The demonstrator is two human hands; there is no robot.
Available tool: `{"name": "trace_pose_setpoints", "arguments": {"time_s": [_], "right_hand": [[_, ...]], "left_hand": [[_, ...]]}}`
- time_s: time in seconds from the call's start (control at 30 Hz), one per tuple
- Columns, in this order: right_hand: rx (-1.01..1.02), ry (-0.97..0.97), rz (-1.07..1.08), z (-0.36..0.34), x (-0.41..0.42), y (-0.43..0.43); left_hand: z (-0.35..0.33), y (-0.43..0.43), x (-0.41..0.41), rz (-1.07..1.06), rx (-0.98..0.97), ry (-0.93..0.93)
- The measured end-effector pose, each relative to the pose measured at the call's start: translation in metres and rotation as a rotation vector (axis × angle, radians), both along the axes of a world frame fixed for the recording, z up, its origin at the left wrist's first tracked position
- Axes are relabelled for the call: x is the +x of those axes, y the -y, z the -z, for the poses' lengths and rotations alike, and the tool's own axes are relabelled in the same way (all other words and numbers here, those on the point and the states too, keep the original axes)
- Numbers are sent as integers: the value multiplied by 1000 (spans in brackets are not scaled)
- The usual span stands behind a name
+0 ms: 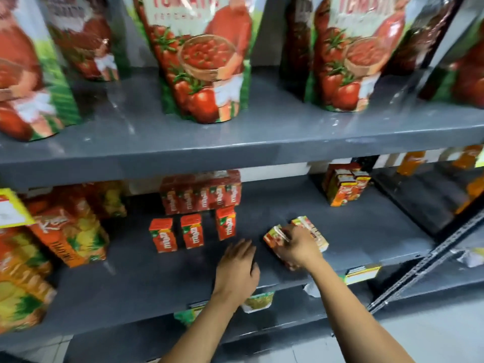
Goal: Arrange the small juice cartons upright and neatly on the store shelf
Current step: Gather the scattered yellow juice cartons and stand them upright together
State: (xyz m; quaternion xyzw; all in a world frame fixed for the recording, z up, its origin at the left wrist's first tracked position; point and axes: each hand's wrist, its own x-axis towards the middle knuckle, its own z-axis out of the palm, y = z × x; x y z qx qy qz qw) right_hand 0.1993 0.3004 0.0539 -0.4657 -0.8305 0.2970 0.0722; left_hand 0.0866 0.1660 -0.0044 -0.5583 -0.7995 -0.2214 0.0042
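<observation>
Cardboard cartons, small and box-shaped, are the goods under handling; judged light, fairly stiff, with a coated skin likely to be a little slick. Squeezing hard would probably dent the walls. Best hold, in my judgement, is across the two narrow sides near the middle, thumb opposite fingers.

Two tipped cartons lie leaning on the grey lower shelf, right of centre, close together. Their faces show pale cream and red printing; the lettering is blurred. The right hand is on them, fingers curled over the top of the nearer one; grip appears closed on it, though the far side of the hold is hidden.

The left hand hovers flat above bare shelf just left of those cartons, fingers spread narrowly, holding nothing.

Three red cartons stand upright in a loose row further left, gaps uneven, the rightmost set slightly back. Behind them a wrapped pack of the same red cartons stands against the rear.

Large juice boxes occupy the left end. Tomato pouches stand on the shelf above.
</observation>
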Motion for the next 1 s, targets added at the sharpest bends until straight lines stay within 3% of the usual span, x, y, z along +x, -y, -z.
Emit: {"name": "trace_pose_setpoints", "arguments": {"time_s": [0.13,0.23,0.37,0.6,0.77,1.0], "right_hand": [[28,-277,180,-20,35,-37],[107,-361,273,-20,66,-77],[67,-471,311,-3,99,-120],[-5,-512,331,34,120,-139],[-124,-530,119,32,135,-147],[-50,-492,149,33,145,-156]], "left_hand": [[0,-53,27,-26,-108,24],[4,-81,39,-94,-218,60],[20,-101,51,-106,-294,23],[29,-100,54,-131,-240,3],[28,-100,56,-157,-201,38],[27,-101,58,-167,-169,55]]}}
